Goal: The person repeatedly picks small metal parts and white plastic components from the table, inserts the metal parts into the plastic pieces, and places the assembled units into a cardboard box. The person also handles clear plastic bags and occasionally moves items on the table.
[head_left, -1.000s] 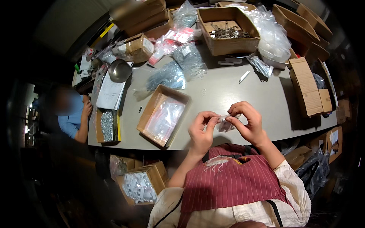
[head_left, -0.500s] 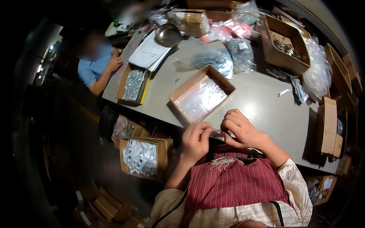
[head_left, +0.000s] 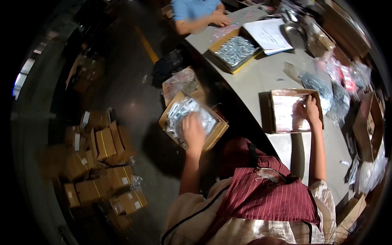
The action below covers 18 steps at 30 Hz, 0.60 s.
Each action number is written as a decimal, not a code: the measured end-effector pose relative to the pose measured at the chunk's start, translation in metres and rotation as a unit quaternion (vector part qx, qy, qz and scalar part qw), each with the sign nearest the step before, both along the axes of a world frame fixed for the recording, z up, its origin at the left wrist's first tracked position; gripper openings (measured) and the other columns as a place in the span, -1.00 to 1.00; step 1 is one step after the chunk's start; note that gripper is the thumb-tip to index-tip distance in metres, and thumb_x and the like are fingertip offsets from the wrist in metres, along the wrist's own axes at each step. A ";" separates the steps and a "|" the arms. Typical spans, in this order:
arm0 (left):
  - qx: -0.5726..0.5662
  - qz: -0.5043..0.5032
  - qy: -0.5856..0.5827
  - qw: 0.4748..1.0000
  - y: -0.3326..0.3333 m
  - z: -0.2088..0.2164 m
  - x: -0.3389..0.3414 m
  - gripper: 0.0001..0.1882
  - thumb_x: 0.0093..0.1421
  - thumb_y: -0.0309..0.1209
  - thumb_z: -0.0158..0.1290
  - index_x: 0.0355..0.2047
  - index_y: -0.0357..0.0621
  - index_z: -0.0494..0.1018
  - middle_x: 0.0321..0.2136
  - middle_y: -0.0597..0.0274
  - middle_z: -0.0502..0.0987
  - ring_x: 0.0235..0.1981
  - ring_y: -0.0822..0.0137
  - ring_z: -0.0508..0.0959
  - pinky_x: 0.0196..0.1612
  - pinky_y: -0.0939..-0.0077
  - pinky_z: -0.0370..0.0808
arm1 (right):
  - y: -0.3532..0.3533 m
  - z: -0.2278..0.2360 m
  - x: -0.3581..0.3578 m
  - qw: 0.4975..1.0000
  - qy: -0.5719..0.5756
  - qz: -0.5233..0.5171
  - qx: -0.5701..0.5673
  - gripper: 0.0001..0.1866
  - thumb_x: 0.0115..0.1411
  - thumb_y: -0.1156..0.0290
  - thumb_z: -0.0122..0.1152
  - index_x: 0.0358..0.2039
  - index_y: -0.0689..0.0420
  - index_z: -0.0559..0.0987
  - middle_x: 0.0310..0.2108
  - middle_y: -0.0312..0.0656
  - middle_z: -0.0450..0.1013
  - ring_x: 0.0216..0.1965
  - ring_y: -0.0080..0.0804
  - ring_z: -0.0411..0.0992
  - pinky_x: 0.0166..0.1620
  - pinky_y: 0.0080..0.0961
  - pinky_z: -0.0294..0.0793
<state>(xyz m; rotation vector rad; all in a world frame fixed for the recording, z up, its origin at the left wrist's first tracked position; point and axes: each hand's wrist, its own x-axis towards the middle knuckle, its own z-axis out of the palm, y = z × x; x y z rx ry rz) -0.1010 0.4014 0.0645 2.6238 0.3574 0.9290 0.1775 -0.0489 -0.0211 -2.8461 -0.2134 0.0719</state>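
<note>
My left hand (head_left: 193, 130) is over a cardboard box (head_left: 216, 134) of small clear packets (head_left: 183, 109) with pale parts inside, beside the table. Motion blurs its fingers, and I cannot make out whether anything is between them. My right hand (head_left: 312, 109) reaches into a shallow cardboard box (head_left: 281, 90) on the table, near its right wall. Its fingers are apart and touch the shiny clear plastic bags (head_left: 286, 111) lying flat there. Part of the fingertips is lost in the glare.
A box of small metal parts (head_left: 235, 51) stands near papers (head_left: 267, 36) and a metal scoop (head_left: 295, 32). A person in blue (head_left: 195, 10) sits at the far end. Plastic bags of parts (head_left: 318, 87) lie to the right. Several cartons (head_left: 92, 190) are on the floor at left.
My hands were together in front of the table box, pinching a small clear bag. They have parted: left to the packet box, right into the bag box. The view has swung left.
</note>
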 end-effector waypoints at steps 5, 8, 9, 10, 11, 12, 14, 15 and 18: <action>0.050 0.078 0.314 0.945 0.023 -0.125 -0.007 -0.41 0.42 -0.05 -0.06 0.36 -0.02 0.30 0.43 -0.03 0.15 0.46 -0.12 0.02 0.39 -0.32 -0.10 | -0.003 -0.014 0.008 0.994 -0.064 0.042 0.080 -0.35 0.20 0.21 0.32 0.17 0.34 0.36 -0.05 0.32 0.48 -0.07 0.28 0.53 -0.04 -0.01 0.53; 0.073 0.099 0.311 0.942 0.032 -0.136 -0.005 -0.38 0.45 0.00 -0.15 0.43 0.04 0.22 0.49 0.08 0.02 0.52 -0.10 -0.13 0.40 -0.44 -0.27 | 0.002 0.006 0.004 0.978 0.017 -0.008 0.206 -0.50 0.14 0.25 0.37 0.04 0.25 0.54 -0.24 0.04 0.60 -0.20 -0.12 0.59 -0.09 -0.31 0.52; 0.063 0.114 0.332 0.934 0.038 -0.133 0.006 -0.37 0.46 0.01 -0.18 0.44 0.06 0.19 0.51 0.13 -0.02 0.53 -0.10 -0.17 0.39 -0.48 -0.31 | -0.004 0.008 0.003 0.980 -0.001 -0.004 0.200 -0.52 0.16 0.26 0.37 0.02 0.26 0.55 -0.25 0.00 0.60 -0.21 -0.17 0.58 -0.09 -0.33 0.51; 0.042 0.121 0.339 0.932 0.046 -0.129 0.015 -0.37 0.46 0.00 -0.19 0.46 0.08 0.16 0.52 0.16 -0.05 0.53 -0.10 -0.23 0.37 -0.54 -0.36 | -0.008 0.008 0.003 0.981 -0.016 0.002 0.195 -0.55 0.18 0.26 0.36 0.00 0.27 0.56 -0.27 -0.04 0.61 -0.22 -0.22 0.58 -0.09 -0.35 0.51; 0.022 0.128 0.346 0.929 0.054 -0.125 0.024 -0.37 0.47 -0.01 -0.19 0.47 0.10 0.13 0.53 0.20 -0.09 0.54 -0.11 -0.29 0.34 -0.60 -0.40 | -0.012 0.007 0.003 0.976 0.003 -0.003 0.220 -0.58 0.20 0.28 0.35 -0.02 0.28 0.57 -0.24 -0.05 0.60 -0.22 -0.24 0.57 -0.09 -0.37 0.51; 0.003 0.138 0.353 0.925 0.064 -0.123 0.033 -0.36 0.47 -0.03 -0.20 0.49 0.11 0.10 0.55 0.24 -0.13 0.54 -0.12 -0.34 0.31 -0.66 -0.44 | -0.012 0.009 0.002 0.969 0.022 -0.007 0.246 -0.62 0.22 0.30 0.33 -0.04 0.29 0.59 -0.21 -0.07 0.60 -0.22 -0.26 0.56 -0.09 -0.39 0.50; 0.006 0.156 0.346 0.925 0.069 -0.123 0.048 -0.32 0.43 -0.01 -0.12 0.49 0.16 0.08 0.55 0.17 -0.19 0.53 -0.21 -0.40 0.26 -0.77 -0.41 | -0.017 0.014 0.002 0.961 0.043 -0.009 0.272 -0.68 0.27 0.34 0.30 -0.08 0.31 0.61 -0.15 -0.11 0.58 -0.19 -0.31 0.55 -0.09 -0.44 0.49; -0.021 0.162 0.374 0.913 0.065 -0.120 0.053 -0.31 0.44 -0.02 -0.14 0.49 0.08 0.06 0.55 0.08 -0.23 0.52 -0.26 -0.42 0.26 -0.77 -0.43 | -0.015 0.024 -0.003 0.961 0.046 -0.008 0.272 -0.71 0.28 0.36 0.28 -0.10 0.32 0.63 -0.10 -0.13 0.57 -0.17 -0.33 0.54 -0.08 -0.46 0.48; -0.087 0.146 0.460 0.872 0.036 -0.104 0.071 -0.28 0.41 -0.06 -0.11 0.46 -0.17 0.12 0.53 -0.23 -0.29 0.49 -0.42 -0.48 0.23 -0.81 -0.48 | -0.007 0.047 -0.025 0.926 -0.006 0.014 0.378 -0.74 0.25 0.42 0.28 -0.08 0.22 0.71 0.12 -0.10 0.53 0.10 -0.18 0.48 0.17 -0.38 0.42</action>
